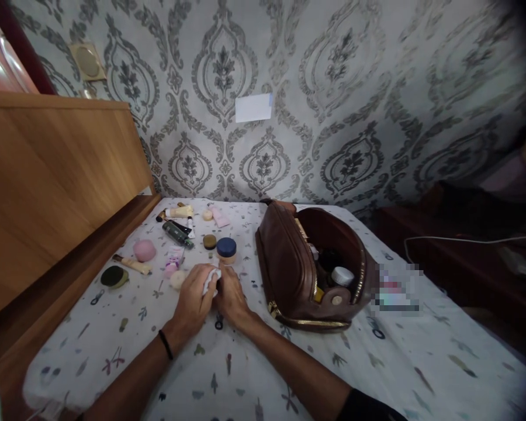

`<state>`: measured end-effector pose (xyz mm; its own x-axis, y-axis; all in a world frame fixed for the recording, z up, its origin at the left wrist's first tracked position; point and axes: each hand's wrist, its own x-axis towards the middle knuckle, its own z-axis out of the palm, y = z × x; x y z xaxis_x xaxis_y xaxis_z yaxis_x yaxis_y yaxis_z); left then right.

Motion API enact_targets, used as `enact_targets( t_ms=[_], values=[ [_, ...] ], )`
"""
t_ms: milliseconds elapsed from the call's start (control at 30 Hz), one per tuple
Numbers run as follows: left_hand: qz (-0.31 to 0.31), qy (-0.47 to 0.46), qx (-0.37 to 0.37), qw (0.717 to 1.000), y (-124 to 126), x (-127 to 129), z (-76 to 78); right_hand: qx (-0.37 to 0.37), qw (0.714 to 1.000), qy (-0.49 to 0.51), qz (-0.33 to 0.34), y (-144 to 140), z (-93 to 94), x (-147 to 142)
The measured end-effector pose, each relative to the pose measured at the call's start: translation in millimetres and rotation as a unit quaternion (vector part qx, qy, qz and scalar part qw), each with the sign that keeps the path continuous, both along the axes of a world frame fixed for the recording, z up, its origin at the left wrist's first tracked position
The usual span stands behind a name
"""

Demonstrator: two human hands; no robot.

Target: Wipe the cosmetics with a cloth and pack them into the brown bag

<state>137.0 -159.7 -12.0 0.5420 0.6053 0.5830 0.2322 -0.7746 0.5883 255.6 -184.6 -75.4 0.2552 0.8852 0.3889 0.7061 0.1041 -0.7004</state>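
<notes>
My left hand [195, 299] and my right hand [231, 297] meet over the patterned sheet [254, 362], both closed around a small white object [211, 280] held between them. Just beyond the fingers stands a jar with a dark blue lid [226, 249]. A small round brown lid [209, 241] lies beside it. An open brown leather pouch [289, 269] sits to the right of my right hand, with a white-capped jar [342, 275] inside.
Cosmetics are scattered at the back left: a pink puff [144, 250], a dark compact [114, 276], a cream tube [179, 212], a dark green tube [177, 234], a brush handle [131, 264]. A wooden headboard [56, 193] runs along the left. Patterned wall behind.
</notes>
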Motion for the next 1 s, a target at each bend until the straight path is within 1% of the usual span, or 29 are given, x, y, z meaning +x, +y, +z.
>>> enact_targets(
  t_ms=[100,167,233,300,400,467,533,567,600,667,767,833,900,1000],
  values=[
    [-0.037,0.027,0.024,0.999,-0.9,1.6,6.8,0.08,0.996,-0.013,0.033,-1.8,-7.6,3.1],
    [-0.053,0.048,0.031,0.997,2.7,0.9,11.3,0.108,0.993,-0.009,0.04,-3.4,-4.0,2.6],
    [-0.057,0.051,0.015,0.997,8.0,-1.8,13.6,0.114,0.992,-0.01,0.049,-4.9,6.0,0.4],
    [-0.055,0.026,-0.023,0.998,13.1,-6.1,12.4,0.107,0.992,-0.023,0.065,-5.5,19.8,-1.8],
    [-0.05,-0.034,-0.097,0.993,18.9,-12.9,5.3,0.093,0.992,-0.04,0.075,-0.2,43.2,-1.5],
    [-0.056,-0.055,-0.131,0.988,21.5,-16.3,-0.5,0.079,0.995,-0.027,0.056,12.6,59.4,1.0],
    [-0.073,-0.051,-0.143,0.986,22.9,-18.1,-5.5,0.045,0.999,0.011,0.012,36.2,74.7,4.0],
    [-0.084,-0.041,-0.139,0.986,23.2,-18.4,-7.5,0.008,0.999,0.036,-0.024,52.1,81.2,5.1],
    [-0.094,-0.029,-0.128,0.987,23.1,-18.4,-9.1,-0.011,0.998,0.046,-0.04,70.3,86.6,5.8],
    [-0.111,-0.006,-0.087,0.99,22.2,-17.8,-11.5,-0.036,0.997,0.052,-0.053,110.9,93.1,5.6],
    [-0.133,0.012,0.016,0.991,20.3,-16.5,-13.3,-0.085,0.992,0.05,-0.081,171.0,93.8,3.5],
    [-0.141,0.019,0.085,0.986,19.8,-16.0,-13.4,-0.118,0.987,0.039,-0.098,203.9,91.7,3.2],
    [-0.143,0.022,0.136,0.98,20.1,-15.9,-12.7,-0.144,0.984,0.018,-0.104,229.7,90.3,4.7],
    [-0.133,0.027,0.18,0.974,21.6,-16.1,-11.1,-0.162,0.982,-0.024,-0.097,257.5,89.9,8.6]
  ],
)
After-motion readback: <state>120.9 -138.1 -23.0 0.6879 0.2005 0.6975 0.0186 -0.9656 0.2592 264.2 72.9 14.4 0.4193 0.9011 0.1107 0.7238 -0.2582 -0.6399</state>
